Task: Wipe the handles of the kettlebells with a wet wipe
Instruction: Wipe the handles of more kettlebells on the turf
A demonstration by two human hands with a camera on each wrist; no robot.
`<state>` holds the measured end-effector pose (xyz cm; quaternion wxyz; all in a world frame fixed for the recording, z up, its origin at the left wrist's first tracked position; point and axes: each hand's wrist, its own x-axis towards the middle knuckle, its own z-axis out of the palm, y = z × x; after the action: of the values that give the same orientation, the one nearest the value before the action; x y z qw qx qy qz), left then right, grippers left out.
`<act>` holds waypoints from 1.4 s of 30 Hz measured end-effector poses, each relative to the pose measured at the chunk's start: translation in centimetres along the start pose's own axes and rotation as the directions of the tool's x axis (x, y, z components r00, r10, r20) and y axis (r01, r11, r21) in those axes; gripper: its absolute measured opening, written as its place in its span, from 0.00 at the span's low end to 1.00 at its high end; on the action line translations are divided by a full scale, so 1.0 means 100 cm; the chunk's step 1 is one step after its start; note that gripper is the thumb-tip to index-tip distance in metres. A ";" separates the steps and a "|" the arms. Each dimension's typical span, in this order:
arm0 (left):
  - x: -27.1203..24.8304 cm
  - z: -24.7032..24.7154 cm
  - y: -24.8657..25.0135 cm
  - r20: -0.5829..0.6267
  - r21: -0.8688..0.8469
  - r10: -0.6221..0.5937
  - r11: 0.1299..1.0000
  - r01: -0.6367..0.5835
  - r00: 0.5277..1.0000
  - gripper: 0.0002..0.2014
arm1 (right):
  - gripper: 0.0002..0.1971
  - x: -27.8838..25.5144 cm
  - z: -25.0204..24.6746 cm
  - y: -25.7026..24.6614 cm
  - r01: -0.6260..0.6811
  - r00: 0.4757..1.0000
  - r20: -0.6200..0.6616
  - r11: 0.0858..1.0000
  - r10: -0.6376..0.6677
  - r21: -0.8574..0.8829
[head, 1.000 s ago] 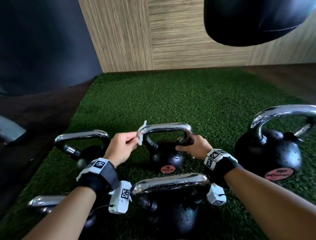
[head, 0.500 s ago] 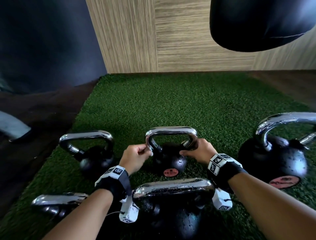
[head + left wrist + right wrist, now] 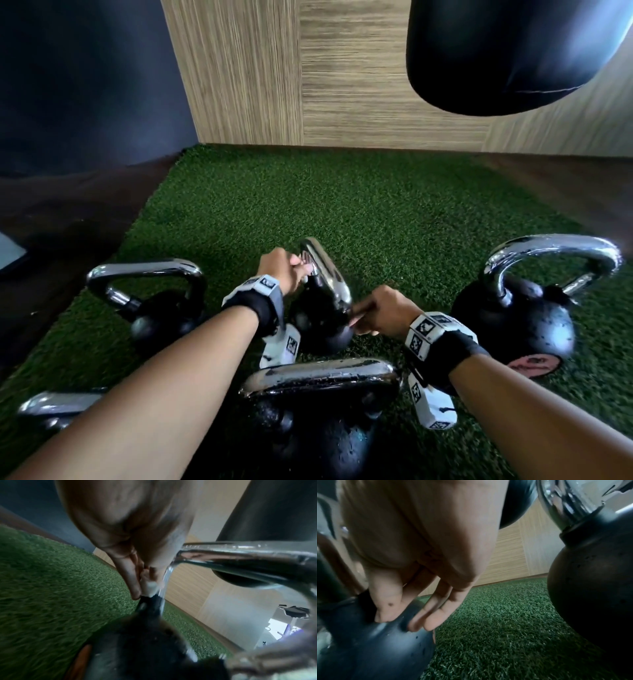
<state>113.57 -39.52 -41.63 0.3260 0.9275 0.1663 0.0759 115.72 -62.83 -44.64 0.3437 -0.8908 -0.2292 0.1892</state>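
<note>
Middle kettlebell has turned edge-on between both hands.

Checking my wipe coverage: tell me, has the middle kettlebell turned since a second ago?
Yes. The middle kettlebell has twisted; its handle, earlier parallel to the front kettlebell's handle, now runs nearly crosswise.

The middle kettlebell has turned: its handle, earlier broadside to the head camera, now runs front to back. The left hand has moved with the wipe to its far leg, and the right hand has dropped to the near leg's base.
</note>
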 end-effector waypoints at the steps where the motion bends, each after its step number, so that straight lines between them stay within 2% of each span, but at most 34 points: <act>1: 0.006 0.000 0.008 0.008 0.004 -0.002 1.000 0.002 1.000 0.12 | 0.08 0.001 0.004 -0.002 0.017 1.000 0.000 1.000 -0.017 0.005; 5: 0.015 0.002 0.028 0.032 -0.016 -0.032 0.999 0.033 0.999 0.13 | 0.06 0.001 0.012 -0.008 0.074 0.997 0.025 0.997 -0.075 0.028; 7: 0.018 0.002 0.022 0.144 -0.063 -0.021 0.998 0.030 0.989 0.13 | 0.07 0.003 0.010 -0.012 0.093 0.995 -0.031 0.995 -0.092 0.043; 10: 0.017 0.002 0.003 0.245 -0.132 0.042 0.991 -0.010 0.969 0.09 | 0.20 0.014 0.010 -0.016 0.053 0.983 -0.178 0.997 -0.042 0.058; 12: 0.015 0.005 -0.005 0.201 -0.106 0.049 0.994 -0.028 0.978 0.12 | 0.26 0.023 0.013 -0.019 0.025 0.991 -0.129 0.997 -0.015 0.072; 15: 0.018 0.005 0.001 0.136 -0.062 0.058 0.997 -0.050 0.989 0.07 | 0.24 0.031 0.019 -0.015 0.031 0.999 -0.035 0.986 -0.025 0.167; 18: 0.022 -0.004 0.012 0.073 -0.112 0.026 0.994 -0.018 0.997 0.05 | 0.27 0.032 0.019 -0.007 0.059 0.998 -0.021 0.976 -0.055 0.211; 20: 0.026 -0.004 0.013 0.021 -0.172 0.033 0.985 -0.029 0.999 0.08 | 0.30 0.031 0.021 -0.002 0.060 0.998 -0.019 0.970 -0.057 0.237; 25: 0.024 -0.001 0.012 -0.010 -0.076 0.099 0.992 -0.100 0.995 0.11 | 0.32 0.036 0.028 0.008 0.024 1.000 -0.023 0.923 -0.016 0.383; 28: 0.023 -0.011 0.016 -0.015 -0.212 0.177 0.961 -0.176 0.984 0.13 | 0.34 0.040 0.031 0.013 0.024 1.000 -0.016 0.922 -0.019 0.387; 30: 0.019 -0.018 0.014 -0.023 -0.339 0.187 0.923 -0.184 0.982 0.14 | 0.35 0.041 0.033 0.015 0.024 1.000 -0.016 0.919 -0.019 0.393; 32: 0.014 -0.023 0.009 -0.028 -0.376 0.209 0.904 -0.204 0.978 0.13 | 0.36 0.042 0.033 0.017 0.024 1.000 -0.014 0.912 -0.020 0.408; 35: 0.009 -0.035 0.005 0.004 -0.287 0.271 0.923 -0.258 0.963 0.12 | 0.37 0.042 0.034 0.019 0.016 1.000 -0.016 0.903 -0.010 0.429; 38: 0.009 -0.045 0.012 0.045 -0.285 0.271 0.926 -0.248 0.961 0.11 | 0.36 0.043 0.035 0.020 0.016 1.000 -0.010 0.881 -0.013 0.473; 40: 0.010 -0.048 0.017 0.088 -0.338 0.252 0.918 -0.209 0.964 0.09 | 0.37 0.042 0.034 0.018 0.014 1.000 -0.014 0.876 -0.008 0.482; 42: 0.006 -0.051 0.016 0.194 -0.415 0.227 0.900 -0.129 0.954 0.08 | 0.37 0.040 0.033 0.017 0.023 1.000 -0.022 0.878 -0.015 0.479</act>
<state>113.32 -37.52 -36.64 0.5168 0.8554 0.0210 0.0262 117.88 -60.07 -48.79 0.5571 -0.7775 -0.1809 0.2288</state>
